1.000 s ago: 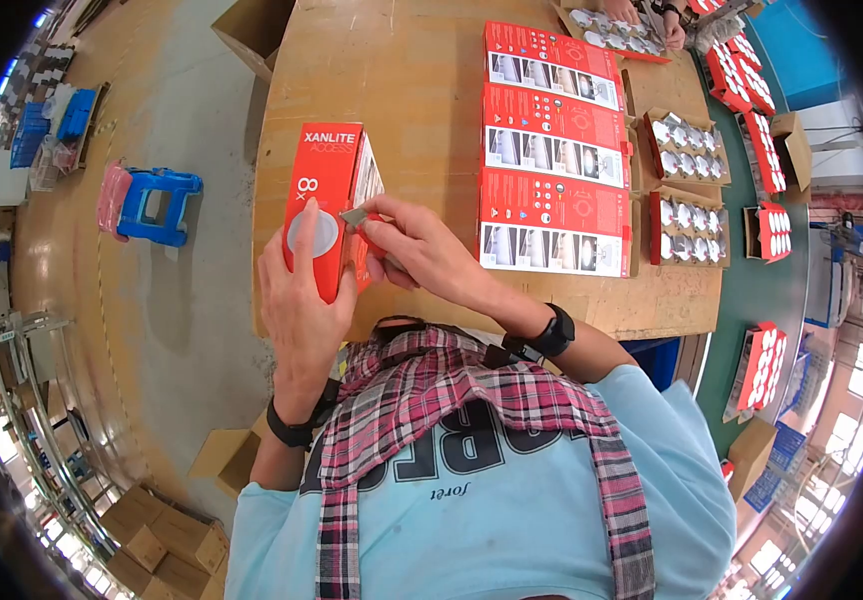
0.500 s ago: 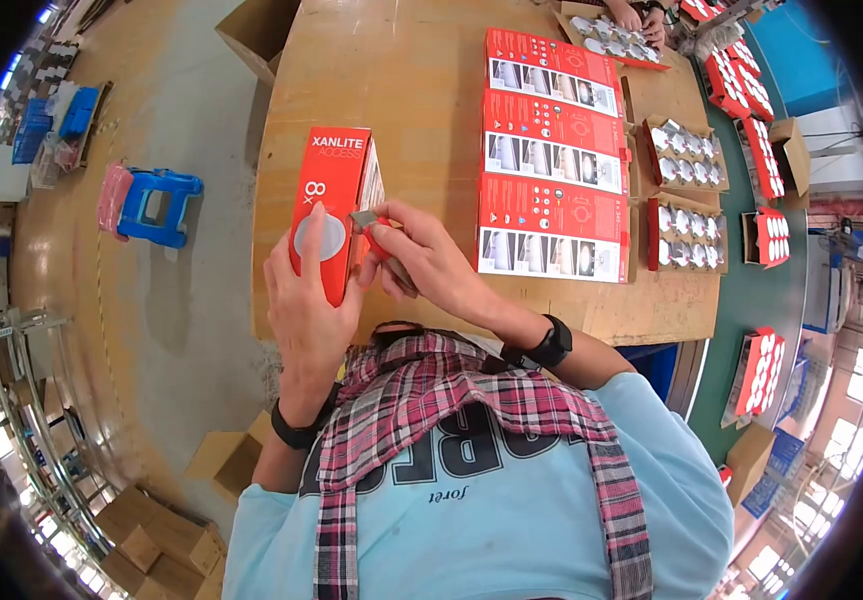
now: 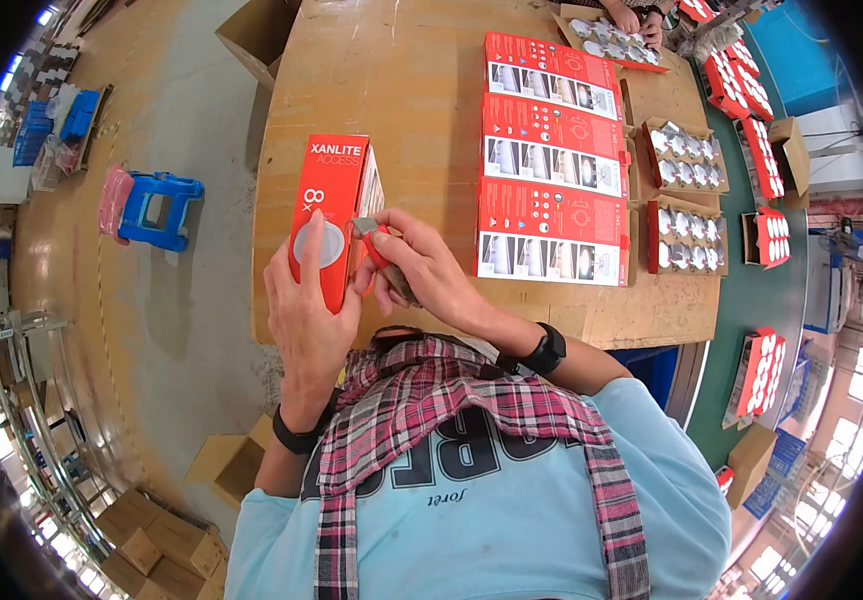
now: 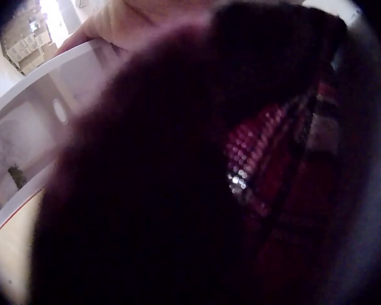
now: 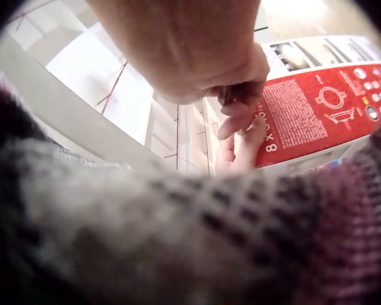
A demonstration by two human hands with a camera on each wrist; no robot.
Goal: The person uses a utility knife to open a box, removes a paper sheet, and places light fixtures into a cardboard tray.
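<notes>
My left hand (image 3: 310, 325) grips the lower end of a red XANLITE box (image 3: 335, 178), its index finger lying along the front by the pale round print. In my right hand (image 3: 432, 280) is a small red tool (image 3: 384, 255) with a flat grey end, pinched between thumb and fingers. That grey end is right at the box's right edge. In the right wrist view the right hand (image 5: 190, 51) bends over the box's red printed side (image 5: 298, 114), and its fingers hide the tool. Dark cloth fills most of the left wrist view, with part of the left hand (image 4: 140, 22) above it.
Three red printed boxes (image 3: 552, 155) lie in a row on the wooden table (image 3: 412, 110). Right of them are open trays of white lamps (image 3: 687, 237). Another person's hands (image 3: 632, 20) work at a tray at the far end. A blue stool (image 3: 159, 210) stands left.
The right hand has turned slightly, so more of the red tool shows and its grey end sits lower along the box edge. The left hand keeps its hold on the box.
</notes>
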